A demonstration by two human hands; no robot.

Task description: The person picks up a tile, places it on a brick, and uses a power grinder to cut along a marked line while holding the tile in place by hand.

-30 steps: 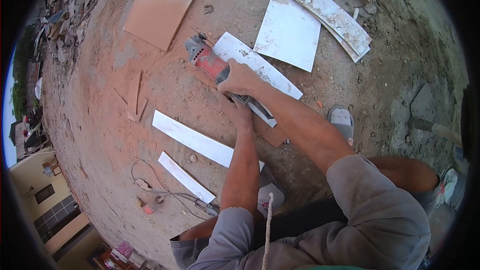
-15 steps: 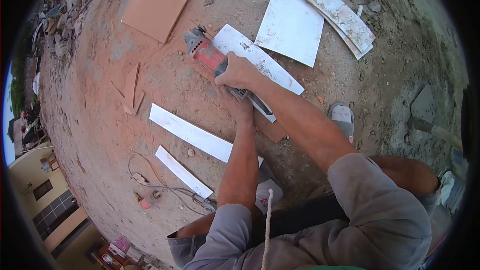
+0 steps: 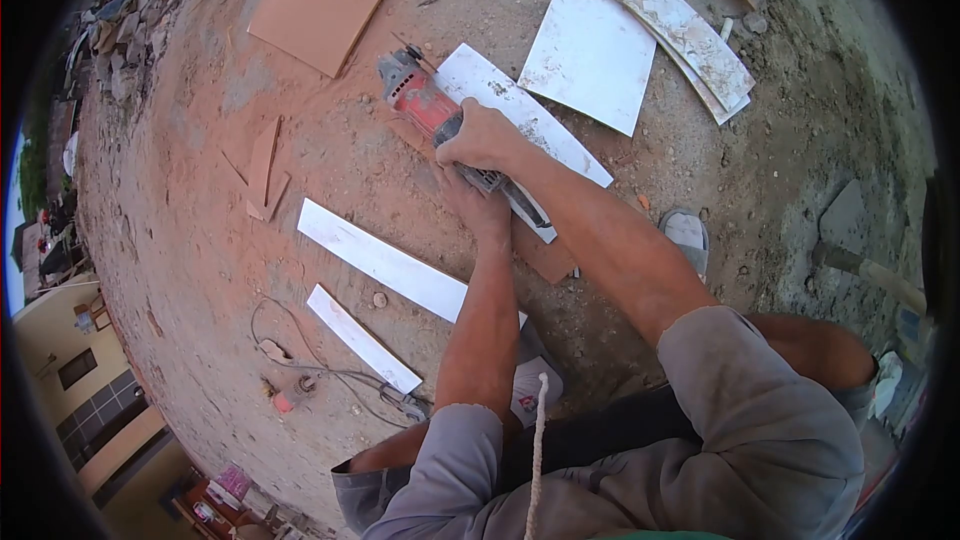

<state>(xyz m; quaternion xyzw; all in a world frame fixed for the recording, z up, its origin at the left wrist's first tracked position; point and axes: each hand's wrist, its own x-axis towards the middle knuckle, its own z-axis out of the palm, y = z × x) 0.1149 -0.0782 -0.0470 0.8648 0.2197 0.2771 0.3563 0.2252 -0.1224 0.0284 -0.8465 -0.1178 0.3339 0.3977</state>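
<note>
A red and grey angle grinder (image 3: 425, 105) lies tilted over a piece of tile near the middle of the view. My right hand (image 3: 482, 137) is wrapped round its black and grey rear body. Just below, my left hand (image 3: 472, 202) is beside the grinder's underside, its fingers mostly hidden by the tool and the other hand. Along the grinder's right side lies a white tile strip (image 3: 540, 120) with dirt marks. A brown tile piece (image 3: 541, 252) shows under my forearms.
Two white strips (image 3: 375, 265) (image 3: 363, 338) lie left of my left forearm, near a cable (image 3: 330, 372). A large brown-edged tile (image 3: 325, 5), a white tile (image 3: 590, 55) and curved pieces (image 3: 670, 15) lie farther off. A trowel-like tool (image 3: 870, 270) is at right.
The whole view has shifted slightly, so the grinder and tiles appear a little farther right. Both hands keep about the same places on and beside the grinder.
</note>
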